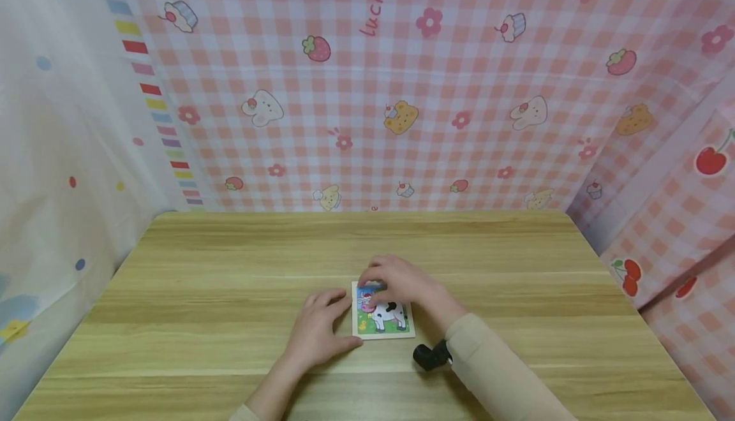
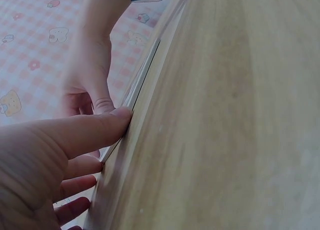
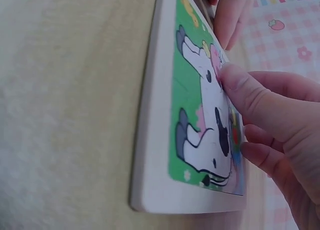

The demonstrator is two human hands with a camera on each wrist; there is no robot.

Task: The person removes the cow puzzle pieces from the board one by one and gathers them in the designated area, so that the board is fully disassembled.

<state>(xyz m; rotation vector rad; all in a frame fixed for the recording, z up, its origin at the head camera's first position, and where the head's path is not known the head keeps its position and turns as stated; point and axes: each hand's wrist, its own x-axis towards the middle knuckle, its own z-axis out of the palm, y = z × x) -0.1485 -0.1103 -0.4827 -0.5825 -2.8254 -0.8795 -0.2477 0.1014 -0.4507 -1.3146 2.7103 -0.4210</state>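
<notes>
A square wooden puzzle board (image 1: 383, 337) with a cow picture lies flat on the table. The picture (image 3: 197, 125) shows a white cow with black patches on green grass. My left hand (image 1: 318, 332) rests around the board's lower left corner, its thumb at the bottom edge and its fingers along the left edge. From above, my right hand (image 1: 396, 280) reaches over the board. Its thumb (image 3: 250, 89) presses on the picture by the cow's head, and its other fingers touch the upper part of the picture. Those fingers partly hide the board's top edge.
The wood-grain table (image 1: 230, 268) spreads out around the board. Beneath the right sleeve (image 1: 494, 357) a black device (image 1: 430, 356) sticks out at the wrist. A pink checked cloth (image 1: 367, 89) hangs behind the table, with more patterned cloth at both sides.
</notes>
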